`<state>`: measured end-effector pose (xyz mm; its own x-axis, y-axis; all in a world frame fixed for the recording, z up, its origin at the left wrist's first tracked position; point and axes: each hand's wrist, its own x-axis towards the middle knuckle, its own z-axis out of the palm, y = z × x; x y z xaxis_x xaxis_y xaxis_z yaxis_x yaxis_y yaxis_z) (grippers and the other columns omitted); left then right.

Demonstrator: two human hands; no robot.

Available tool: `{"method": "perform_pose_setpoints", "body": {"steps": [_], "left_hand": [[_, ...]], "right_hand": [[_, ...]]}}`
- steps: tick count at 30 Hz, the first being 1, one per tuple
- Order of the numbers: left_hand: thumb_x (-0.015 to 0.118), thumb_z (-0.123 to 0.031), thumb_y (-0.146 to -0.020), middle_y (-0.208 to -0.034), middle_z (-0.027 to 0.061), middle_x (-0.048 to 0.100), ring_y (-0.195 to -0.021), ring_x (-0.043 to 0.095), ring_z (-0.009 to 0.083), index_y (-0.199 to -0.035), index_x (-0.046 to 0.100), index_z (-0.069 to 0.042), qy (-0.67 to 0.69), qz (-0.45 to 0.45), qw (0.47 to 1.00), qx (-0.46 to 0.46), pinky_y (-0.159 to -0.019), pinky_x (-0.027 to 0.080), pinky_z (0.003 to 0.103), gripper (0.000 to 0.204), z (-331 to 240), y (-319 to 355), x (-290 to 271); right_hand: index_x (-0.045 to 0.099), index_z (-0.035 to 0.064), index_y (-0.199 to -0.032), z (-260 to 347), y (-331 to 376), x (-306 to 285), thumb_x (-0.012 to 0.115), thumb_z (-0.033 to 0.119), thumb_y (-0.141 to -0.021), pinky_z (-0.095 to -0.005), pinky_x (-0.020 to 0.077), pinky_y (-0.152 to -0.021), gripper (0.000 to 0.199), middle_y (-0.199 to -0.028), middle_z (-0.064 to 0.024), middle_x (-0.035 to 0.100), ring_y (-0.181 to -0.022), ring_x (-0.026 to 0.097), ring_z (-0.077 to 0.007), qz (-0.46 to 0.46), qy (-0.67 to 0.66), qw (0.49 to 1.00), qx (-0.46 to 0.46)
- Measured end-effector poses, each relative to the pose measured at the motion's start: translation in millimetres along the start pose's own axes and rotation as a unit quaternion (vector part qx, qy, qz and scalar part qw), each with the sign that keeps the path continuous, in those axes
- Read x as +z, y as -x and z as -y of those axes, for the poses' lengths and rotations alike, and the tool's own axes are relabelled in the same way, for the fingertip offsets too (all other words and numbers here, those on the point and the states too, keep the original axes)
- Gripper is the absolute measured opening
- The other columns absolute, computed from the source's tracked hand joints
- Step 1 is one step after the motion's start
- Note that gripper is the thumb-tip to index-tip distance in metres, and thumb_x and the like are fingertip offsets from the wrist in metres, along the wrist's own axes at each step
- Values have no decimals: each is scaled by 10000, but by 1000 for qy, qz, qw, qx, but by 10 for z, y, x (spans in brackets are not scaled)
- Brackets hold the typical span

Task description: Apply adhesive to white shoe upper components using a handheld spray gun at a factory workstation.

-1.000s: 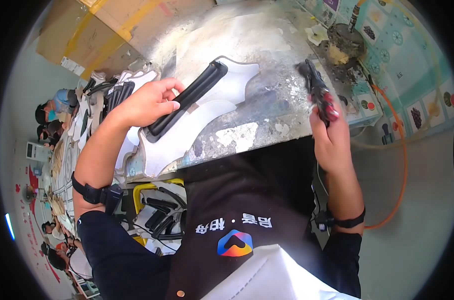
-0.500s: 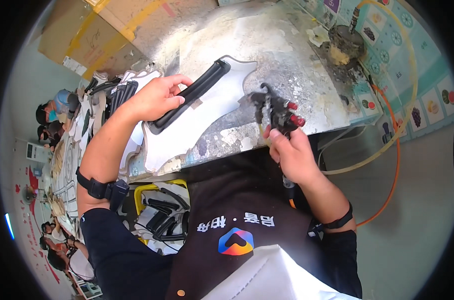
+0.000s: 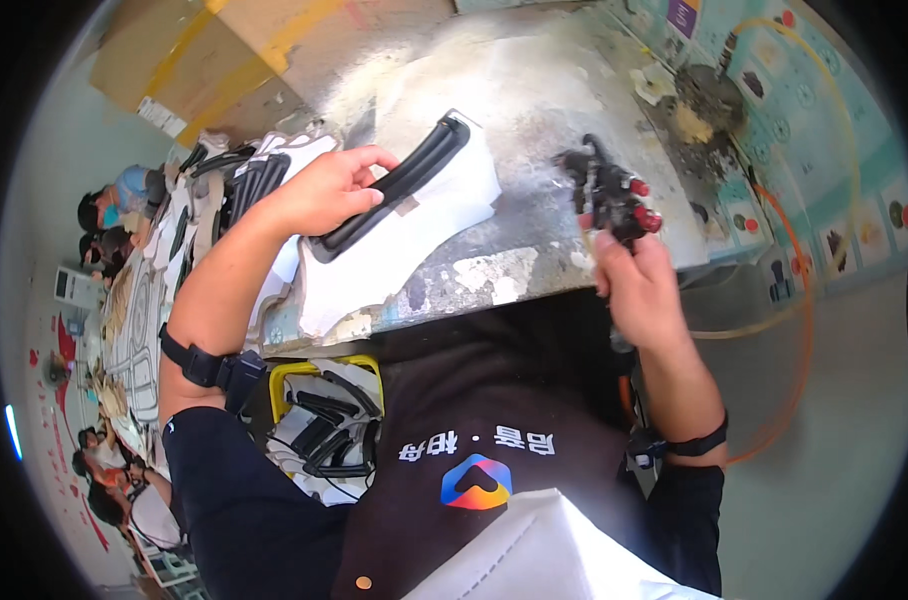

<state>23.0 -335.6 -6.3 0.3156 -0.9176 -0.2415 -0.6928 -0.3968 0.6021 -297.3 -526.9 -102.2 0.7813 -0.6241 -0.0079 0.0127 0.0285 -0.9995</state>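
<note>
On the worktable, my left hand (image 3: pixel 339 192) grips the near-left edge of a black ribbed, padded strip (image 3: pixel 414 180), thumb on one side and index finger stretched beside it. Beneath the strip lies a white, irregularly cut panel (image 3: pixel 384 265) with curved edges. My right hand (image 3: pixel 639 285) is wrapped round the grip of a dark, stained spray gun (image 3: pixel 604 190) with red knobs. Its nozzle end points left, apart from the strip and panel; fine mist or blur shows over the table between them. A hose runs down from the gun's handle.
Stacked white panels with black strips (image 3: pixel 259 185) lie left of my left forearm. Below the table stands a yellow-rimmed basket (image 3: pixel 279 390) of similar pieces. Cardboard boxes (image 3: pixel 204 75) stand at the far left. A crusted pot (image 3: pixel 709 105) and an orange hose (image 3: pixel 806 330) are at right.
My right hand has moved the spray gun right and slightly away from me, off the panel's edge. The panel's far right end looks differently tilted. My left hand stays on the strip.
</note>
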Motion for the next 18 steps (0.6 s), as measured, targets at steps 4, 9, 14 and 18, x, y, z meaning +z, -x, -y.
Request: {"method": "perform_pose_setpoints", "body": {"steps": [4, 9, 14, 18], "left_hand": [[627, -27, -907, -822, 30, 664, -757, 612, 99, -1227, 583, -43, -39, -15, 999, 31, -699, 502, 276, 324, 126, 162, -45], [660, -82, -945, -1027, 85, 700, -935, 651, 139, -1262, 565, 20, 161, -58, 985, -4, -820, 537, 301, 347, 477, 514, -92], [684, -73, -946, -1114, 68, 688, -1026, 635, 137, -1249, 591, 10, 306, -204, 927, 71, -929, 517, 310, 327, 830, 1038, 197], [674, -84, -954, -1084, 45, 676, -994, 641, 134, -1190, 610, -30, 510, -262, 818, 45, -905, 522, 307, 251, 1010, 1390, 503]], "right_hand": [[566, 58, -1349, 58, -304, -363, 611, 7, -905, -412, 552, -776, 450, -1130, -160, 655, -962, 679, -347, -76, 403, 865, -288], [580, 113, -1300, -45, -728, -631, 623, 16, -849, -474, 555, -797, 464, -1302, -125, 576, -1007, 662, -381, -153, 600, 714, -326], [553, 62, -1216, -398, -924, -541, 673, 137, -889, -501, 524, -835, 356, -1240, -170, 552, -1074, 610, -424, -177, 592, 743, -255], [568, 82, -1185, -514, -925, -454, 657, 212, -901, -504, 520, -782, 325, -1230, -147, 555, -1013, 630, -421, -147, 635, 727, -218]]}}
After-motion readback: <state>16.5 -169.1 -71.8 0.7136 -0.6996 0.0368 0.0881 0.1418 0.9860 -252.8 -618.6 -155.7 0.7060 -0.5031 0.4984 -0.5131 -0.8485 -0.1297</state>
